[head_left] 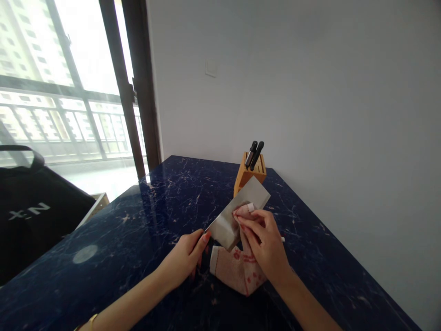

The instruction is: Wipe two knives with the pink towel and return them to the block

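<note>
A cleaver (229, 216) is gripped closed in the left hand (184, 257), its blade angled forward and rightward; a patterned cloth (239, 271) is pinched against it by the right hand (262, 241) — nearer the blade.

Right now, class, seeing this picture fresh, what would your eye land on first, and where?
The big shiny knife, mid-counter, is gripped by the left hand, while the right hand presses a red-patterned cloth onto its blade. Behind them, a wooden knife block stands by the wall on the dark marble counter.
</note>
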### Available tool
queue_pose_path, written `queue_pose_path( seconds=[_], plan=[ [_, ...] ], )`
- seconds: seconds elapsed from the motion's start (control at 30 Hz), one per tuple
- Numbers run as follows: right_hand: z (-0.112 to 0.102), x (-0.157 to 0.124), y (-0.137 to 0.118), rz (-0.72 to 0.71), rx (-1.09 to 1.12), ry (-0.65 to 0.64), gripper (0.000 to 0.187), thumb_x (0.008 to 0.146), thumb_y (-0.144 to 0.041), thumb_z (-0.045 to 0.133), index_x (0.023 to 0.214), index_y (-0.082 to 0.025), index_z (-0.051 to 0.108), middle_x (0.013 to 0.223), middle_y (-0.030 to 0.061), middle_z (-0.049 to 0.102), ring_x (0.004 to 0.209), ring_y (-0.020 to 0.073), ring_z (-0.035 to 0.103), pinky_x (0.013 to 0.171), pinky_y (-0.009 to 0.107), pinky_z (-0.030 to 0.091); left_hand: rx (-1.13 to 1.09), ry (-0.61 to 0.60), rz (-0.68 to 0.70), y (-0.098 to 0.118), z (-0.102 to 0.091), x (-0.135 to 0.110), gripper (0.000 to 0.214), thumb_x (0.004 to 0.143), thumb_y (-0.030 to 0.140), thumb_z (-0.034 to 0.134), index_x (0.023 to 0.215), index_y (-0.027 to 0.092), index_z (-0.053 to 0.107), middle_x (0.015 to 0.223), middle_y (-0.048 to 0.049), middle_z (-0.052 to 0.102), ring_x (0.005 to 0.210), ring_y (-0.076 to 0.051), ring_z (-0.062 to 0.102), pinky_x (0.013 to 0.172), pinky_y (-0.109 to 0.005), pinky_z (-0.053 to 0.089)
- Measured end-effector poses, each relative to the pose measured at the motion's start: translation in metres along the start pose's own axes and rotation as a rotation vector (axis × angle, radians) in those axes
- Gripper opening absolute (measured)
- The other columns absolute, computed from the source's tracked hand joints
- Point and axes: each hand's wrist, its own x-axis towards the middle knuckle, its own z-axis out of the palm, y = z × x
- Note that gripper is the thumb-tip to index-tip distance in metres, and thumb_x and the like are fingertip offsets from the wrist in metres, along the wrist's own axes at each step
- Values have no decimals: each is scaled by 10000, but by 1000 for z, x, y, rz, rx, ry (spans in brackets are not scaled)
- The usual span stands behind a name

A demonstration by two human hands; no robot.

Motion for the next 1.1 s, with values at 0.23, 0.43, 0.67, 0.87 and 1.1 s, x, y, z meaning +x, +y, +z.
queue_pose_path(
  seconds=[0.23, 0.43, 0.67, 0.87, 1.1],
  plan=[
    [-5, 4, 22, 268, 37, 201, 306, 755, -230, 591, 1043, -203, 492, 961, 57, 508, 869, 197, 511, 753, 379, 470, 92, -19, 28, 1, -1, -1, 405, 856, 521, 288, 719, 182, 463, 492, 32, 522, 341, -110, 493, 331, -184, 337],
    [7, -1, 11, 171, 58, 56, 226, 799, -190, 520, 1024, -214, 510, 1003, 54, 519, 965, 196, 505, 863, 389, 433, 67, -1, 14, 1, 0, -1, 412, 849, 536, 293, 701, 185, 452, 478, 34, 516, 339, -113, 491, 325, -187, 343],
    [19, -9, -6, -3, -136, -173, 485, 813, -122, 460, 1269, -277, 408, 1261, 54, 437, 1127, 236, 412, 944, 425, 386, -62, 36, -51, -5, -2, 5, 448, 828, 571, 302, 714, 175, 478, 462, 46, 493, 313, -98, 458, 300, -180, 337],
    [12, -3, 11, -20, -243, -196, 444, 827, -119, 433, 1202, -351, 490, 1224, 57, 466, 978, 228, 493, 842, 430, 439, -81, 27, -52, -8, -2, 6, 457, 819, 579, 317, 710, 168, 485, 458, 46, 495, 316, -99, 471, 296, -177, 349],
    [-7, 7, 28, 175, -21, -11, 391, 747, -109, 471, 1121, -223, 485, 1038, 49, 592, 959, 192, 559, 843, 367, 456, -49, 26, -46, -4, -4, 5, 474, 824, 583, 290, 710, 167, 485, 469, 45, 501, 318, -97, 469, 300, -180, 341]
  ],
)
